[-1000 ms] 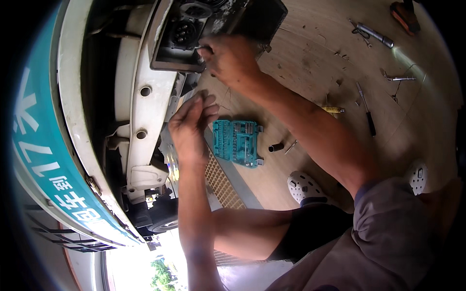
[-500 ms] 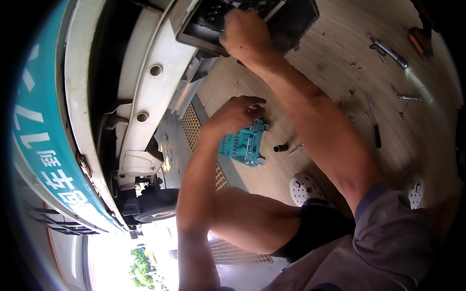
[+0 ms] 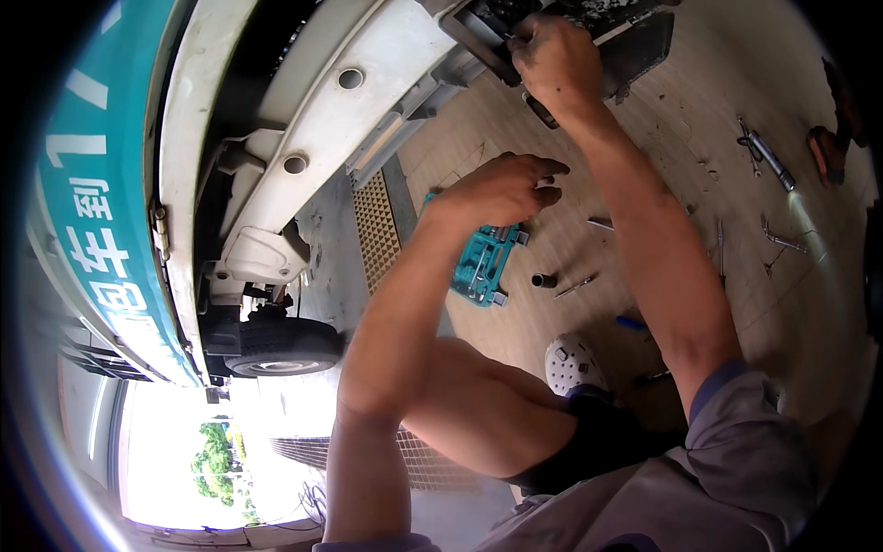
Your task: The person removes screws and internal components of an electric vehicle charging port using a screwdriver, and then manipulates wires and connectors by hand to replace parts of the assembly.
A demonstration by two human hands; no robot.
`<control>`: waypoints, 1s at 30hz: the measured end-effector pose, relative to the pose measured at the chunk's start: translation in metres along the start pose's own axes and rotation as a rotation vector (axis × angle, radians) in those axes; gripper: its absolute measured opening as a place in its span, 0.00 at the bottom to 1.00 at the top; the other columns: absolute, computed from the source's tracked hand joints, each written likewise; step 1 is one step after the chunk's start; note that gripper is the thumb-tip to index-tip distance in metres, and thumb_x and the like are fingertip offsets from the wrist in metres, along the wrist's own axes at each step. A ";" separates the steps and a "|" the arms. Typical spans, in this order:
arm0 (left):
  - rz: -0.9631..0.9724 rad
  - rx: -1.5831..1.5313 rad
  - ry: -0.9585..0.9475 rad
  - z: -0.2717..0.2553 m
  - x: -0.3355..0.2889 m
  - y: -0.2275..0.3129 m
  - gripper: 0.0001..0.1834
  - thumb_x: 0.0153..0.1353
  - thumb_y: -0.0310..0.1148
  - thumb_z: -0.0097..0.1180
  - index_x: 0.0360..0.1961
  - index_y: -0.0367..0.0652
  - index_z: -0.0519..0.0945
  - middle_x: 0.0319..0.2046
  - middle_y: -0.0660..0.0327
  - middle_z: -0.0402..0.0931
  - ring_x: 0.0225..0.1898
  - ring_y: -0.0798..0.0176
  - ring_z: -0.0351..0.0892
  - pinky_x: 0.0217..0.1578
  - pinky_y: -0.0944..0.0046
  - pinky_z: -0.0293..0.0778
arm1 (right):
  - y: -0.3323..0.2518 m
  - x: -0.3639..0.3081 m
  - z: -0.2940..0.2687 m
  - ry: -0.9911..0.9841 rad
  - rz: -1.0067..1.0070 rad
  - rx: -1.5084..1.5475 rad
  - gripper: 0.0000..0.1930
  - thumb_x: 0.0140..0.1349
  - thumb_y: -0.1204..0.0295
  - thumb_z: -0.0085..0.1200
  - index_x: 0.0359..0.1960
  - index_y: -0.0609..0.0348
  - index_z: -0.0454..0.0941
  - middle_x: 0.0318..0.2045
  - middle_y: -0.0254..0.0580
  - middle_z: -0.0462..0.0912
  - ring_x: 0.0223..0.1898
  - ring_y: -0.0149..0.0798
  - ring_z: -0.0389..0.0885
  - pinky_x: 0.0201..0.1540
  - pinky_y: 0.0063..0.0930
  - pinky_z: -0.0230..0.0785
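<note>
We see vehicle workshop: teal-sided vehicle [image 3: 110, 129] at left, bare wheel [image 3: 283, 350] below it, dark housing [image 3: 636, 64] at top, socket case [image 3: 483, 271] mid-frame, flashlight [image 3: 771, 161] on floor [image 3: 520, 322] at right.

The black housing [image 3: 636, 61] is matt, perhaps plastic.

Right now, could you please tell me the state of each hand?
Left hand: open, nothing seen in it.
Right hand: curled at the black housing; grip cannot be told.

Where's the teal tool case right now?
In the head view, the teal tool case lies on the floor near the middle, partly hidden behind the left hand, with a short black cylinder just to its right.
</note>
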State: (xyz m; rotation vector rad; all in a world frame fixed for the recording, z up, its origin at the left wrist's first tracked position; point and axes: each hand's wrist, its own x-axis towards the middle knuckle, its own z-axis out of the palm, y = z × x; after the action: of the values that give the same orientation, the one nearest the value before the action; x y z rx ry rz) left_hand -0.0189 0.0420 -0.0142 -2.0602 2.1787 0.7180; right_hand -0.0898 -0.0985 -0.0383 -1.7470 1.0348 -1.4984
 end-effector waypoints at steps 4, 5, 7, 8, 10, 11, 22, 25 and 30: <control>0.016 0.093 -0.019 -0.001 0.002 -0.011 0.23 0.65 0.38 0.52 0.58 0.37 0.76 0.48 0.44 0.80 0.49 0.46 0.80 0.51 0.55 0.74 | 0.005 0.011 -0.001 -0.082 -0.015 -0.166 0.10 0.55 0.65 0.62 0.35 0.55 0.86 0.29 0.51 0.85 0.34 0.55 0.84 0.37 0.45 0.76; 0.072 0.124 -0.032 0.000 0.003 -0.016 0.23 0.64 0.37 0.52 0.58 0.37 0.76 0.49 0.44 0.79 0.49 0.46 0.80 0.51 0.54 0.74 | 0.007 0.012 -0.001 0.037 -0.169 -0.096 0.09 0.55 0.65 0.61 0.32 0.56 0.85 0.28 0.52 0.84 0.34 0.57 0.84 0.37 0.47 0.76; 0.090 0.167 -0.027 0.004 0.003 -0.022 0.23 0.64 0.37 0.51 0.58 0.37 0.75 0.50 0.44 0.79 0.50 0.46 0.79 0.52 0.54 0.73 | -0.001 0.003 -0.002 0.009 -0.104 -0.140 0.09 0.56 0.65 0.60 0.31 0.56 0.84 0.27 0.53 0.84 0.34 0.58 0.83 0.36 0.48 0.76; 0.111 0.211 -0.036 0.004 0.003 -0.022 0.23 0.64 0.36 0.51 0.58 0.37 0.75 0.51 0.45 0.78 0.50 0.45 0.79 0.52 0.54 0.73 | -0.008 0.001 -0.003 -0.015 -0.026 -0.188 0.08 0.56 0.65 0.60 0.30 0.57 0.83 0.27 0.53 0.84 0.34 0.60 0.83 0.36 0.48 0.75; 0.075 0.190 -0.028 0.003 0.003 -0.017 0.24 0.63 0.36 0.50 0.59 0.38 0.75 0.52 0.44 0.78 0.51 0.45 0.78 0.53 0.54 0.72 | -0.004 0.002 0.000 0.020 -0.125 -0.198 0.10 0.53 0.64 0.61 0.28 0.57 0.81 0.26 0.53 0.84 0.32 0.58 0.84 0.34 0.48 0.78; 0.046 0.169 -0.036 0.001 0.002 -0.013 0.24 0.63 0.36 0.50 0.59 0.38 0.75 0.52 0.44 0.77 0.51 0.44 0.78 0.54 0.54 0.72 | -0.007 0.001 -0.002 -0.011 -0.077 -0.239 0.10 0.53 0.63 0.61 0.28 0.56 0.81 0.26 0.53 0.84 0.33 0.58 0.85 0.34 0.49 0.78; -0.066 0.122 -0.068 -0.003 -0.012 -0.013 0.28 0.62 0.36 0.48 0.63 0.40 0.72 0.57 0.46 0.74 0.58 0.44 0.73 0.59 0.53 0.69 | -0.027 -0.007 -0.005 -0.134 0.069 -0.423 0.13 0.53 0.64 0.55 0.40 0.49 0.83 0.32 0.57 0.85 0.40 0.63 0.83 0.42 0.53 0.76; -0.129 0.118 -0.097 -0.003 -0.016 -0.015 0.28 0.62 0.35 0.47 0.65 0.41 0.70 0.61 0.49 0.71 0.61 0.46 0.71 0.60 0.55 0.69 | -0.027 -0.007 -0.004 -0.130 0.038 -0.464 0.13 0.52 0.64 0.56 0.39 0.48 0.84 0.32 0.56 0.85 0.37 0.64 0.83 0.40 0.53 0.76; -0.125 0.097 -0.121 0.001 -0.019 -0.023 0.29 0.62 0.36 0.48 0.66 0.42 0.68 0.60 0.49 0.72 0.61 0.46 0.70 0.61 0.55 0.68 | -0.001 -0.006 -0.001 0.024 -0.219 -0.493 0.09 0.51 0.65 0.57 0.34 0.47 0.85 0.28 0.49 0.84 0.44 0.56 0.81 0.45 0.53 0.67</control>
State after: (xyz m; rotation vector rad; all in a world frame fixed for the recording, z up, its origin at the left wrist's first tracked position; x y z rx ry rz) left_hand 0.0046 0.0601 -0.0150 -2.0266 1.9618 0.6897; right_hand -0.0911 -0.0929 -0.0404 -2.2470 1.3453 -1.4796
